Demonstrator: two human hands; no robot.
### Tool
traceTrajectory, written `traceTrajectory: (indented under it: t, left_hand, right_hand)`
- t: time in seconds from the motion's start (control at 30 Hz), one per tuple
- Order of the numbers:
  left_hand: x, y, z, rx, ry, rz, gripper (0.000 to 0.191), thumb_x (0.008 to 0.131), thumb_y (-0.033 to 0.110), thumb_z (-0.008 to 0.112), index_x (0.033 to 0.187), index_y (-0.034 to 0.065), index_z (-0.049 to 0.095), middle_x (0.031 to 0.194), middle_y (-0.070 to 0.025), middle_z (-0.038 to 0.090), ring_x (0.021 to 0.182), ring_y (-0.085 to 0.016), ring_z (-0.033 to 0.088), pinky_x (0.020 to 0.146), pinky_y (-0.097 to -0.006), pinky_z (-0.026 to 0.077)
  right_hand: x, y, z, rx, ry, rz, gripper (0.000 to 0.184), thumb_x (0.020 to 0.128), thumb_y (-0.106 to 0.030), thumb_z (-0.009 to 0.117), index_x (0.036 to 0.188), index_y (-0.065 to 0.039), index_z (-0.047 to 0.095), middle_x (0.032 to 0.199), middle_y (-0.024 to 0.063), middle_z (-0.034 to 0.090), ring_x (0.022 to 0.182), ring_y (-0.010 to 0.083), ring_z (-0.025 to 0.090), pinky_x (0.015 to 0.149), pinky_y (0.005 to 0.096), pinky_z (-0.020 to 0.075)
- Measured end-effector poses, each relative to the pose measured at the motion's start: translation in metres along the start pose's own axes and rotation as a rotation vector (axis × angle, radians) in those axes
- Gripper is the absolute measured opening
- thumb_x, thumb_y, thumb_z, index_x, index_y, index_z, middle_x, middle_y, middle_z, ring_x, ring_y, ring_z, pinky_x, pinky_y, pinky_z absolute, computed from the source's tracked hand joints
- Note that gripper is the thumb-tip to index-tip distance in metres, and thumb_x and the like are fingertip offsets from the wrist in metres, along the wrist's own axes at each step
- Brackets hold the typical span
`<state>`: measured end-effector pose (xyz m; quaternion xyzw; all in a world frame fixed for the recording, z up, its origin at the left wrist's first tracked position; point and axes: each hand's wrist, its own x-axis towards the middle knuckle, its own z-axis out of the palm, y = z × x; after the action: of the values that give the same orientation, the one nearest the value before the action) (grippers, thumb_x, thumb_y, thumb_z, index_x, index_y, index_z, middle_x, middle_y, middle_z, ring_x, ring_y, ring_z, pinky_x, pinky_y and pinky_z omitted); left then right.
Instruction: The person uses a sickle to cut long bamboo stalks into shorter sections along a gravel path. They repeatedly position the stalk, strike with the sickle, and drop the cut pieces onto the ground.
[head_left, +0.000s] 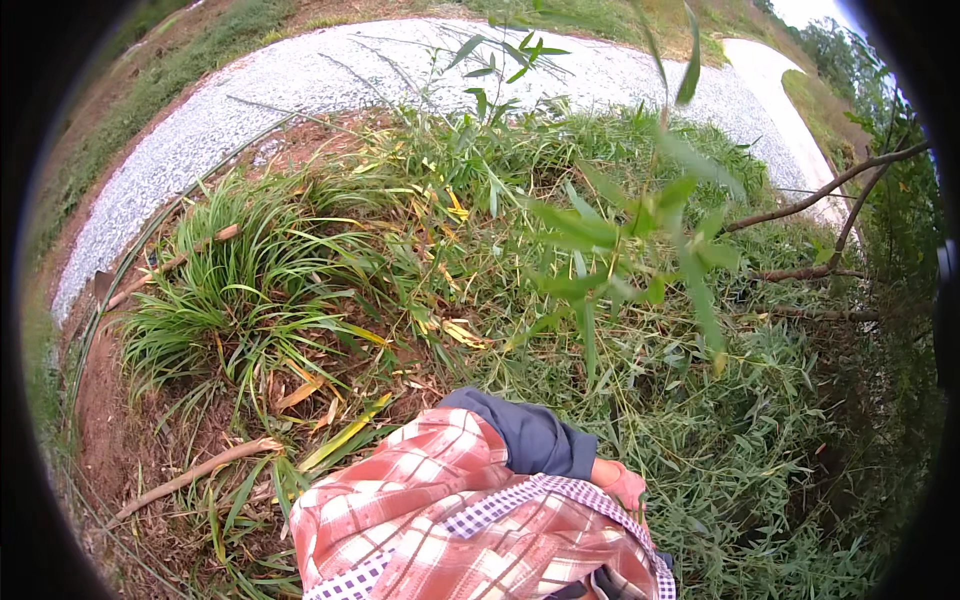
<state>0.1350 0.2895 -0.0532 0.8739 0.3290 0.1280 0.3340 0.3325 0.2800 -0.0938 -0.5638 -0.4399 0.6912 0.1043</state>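
Note:
A dark blue sleeve (536, 435) comes out from under a red plaid garment and crosses in front of my body towards the right. At its end is my left hand (626, 487), in what looks like a pink glove. Its fingers are mostly hidden behind the gingham trim (577, 491) of my clothing, so any grip is not visible. The hand is beside a heap of leafy green stems (720, 465). My right hand is out of view. Before me lie cut stems and long-leaved grass clumps (247, 262) on reddish soil.
Blurred leafy twigs (622, 247) hang close to the camera. A bare branch (832, 184) reaches in from the right. At left, a wooden-handled tool (169, 270) lies by the grass, and a broken stick (195, 476) sits lower down. A gravel path (247, 97) curves beyond.

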Motion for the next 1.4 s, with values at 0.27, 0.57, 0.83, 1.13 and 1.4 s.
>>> traceTrajectory:
  t: [0.27,0.57,0.83,1.13,1.4]
  left_hand:
    - [-0.008,0.071,-0.062,-0.165,0.012,-0.071,0.035,0.086,0.033,0.05,0.105,0.0035,0.053,0.092,-0.0195,0.057,0.087,-0.034,0.061,0.066,-0.0441,0.048]
    - [-0.032,0.083,-0.055,-0.056,0.041,0.308,0.026,0.09,0.02,0.048,0.112,0.0073,0.049,0.096,-0.0205,0.055,0.089,-0.038,0.058,0.072,-0.042,0.047]
    - [-0.011,0.088,-0.066,0.045,-0.016,0.416,0.032,0.091,0.02,0.049,0.118,0.0029,0.049,0.105,-0.0228,0.058,0.092,-0.038,0.06,0.074,-0.0401,0.05]
    - [-0.064,0.153,-0.175,0.565,-0.025,-0.375,0.037,0.09,0.042,0.055,0.091,0.0051,0.058,0.063,-0.0129,0.06,0.065,-0.033,0.064,0.059,-0.0422,0.05]
    - [-0.088,0.036,-0.244,0.838,0.681,-0.457,0.054,0.081,0.046,0.064,0.12,0.0104,0.055,0.13,-0.0247,0.047,0.123,-0.039,0.044,0.1,-0.0474,0.037]
  right_hand:
    - [0.005,-0.01,-0.001,0.223,-0.145,0.038,0.047,0.086,-0.053,0.059,0.091,-0.006,0.059,0.062,0.0014,0.051,0.053,0.0133,0.048,0.052,0.0254,0.0401]
    - [0.127,-0.122,0.031,0.454,-0.534,-0.156,0.064,0.075,-0.077,0.055,0.086,-0.014,0.061,0.056,-0.0011,0.05,0.048,0.0116,0.047,0.043,0.0239,0.0373]
    - [0.127,-0.269,0.019,0.302,-0.34,-0.588,0.03,0.086,-0.042,0.068,0.095,-0.016,0.057,0.059,-0.0014,0.053,0.043,0.0118,0.049,0.036,0.0294,0.0374]
    - [0.09,-0.261,-0.011,0.282,-0.014,-0.649,0.037,0.087,-0.047,0.064,0.106,-0.018,0.052,0.059,-0.0047,0.05,0.041,0.009,0.044,0.035,0.0238,0.0341]
    - [0.008,-0.183,-0.126,0.396,0.013,-0.836,0.04,0.097,-0.041,0.051,0.12,-0.009,0.053,0.063,-0.0035,0.047,0.048,0.0028,0.042,0.039,0.0172,0.0295]
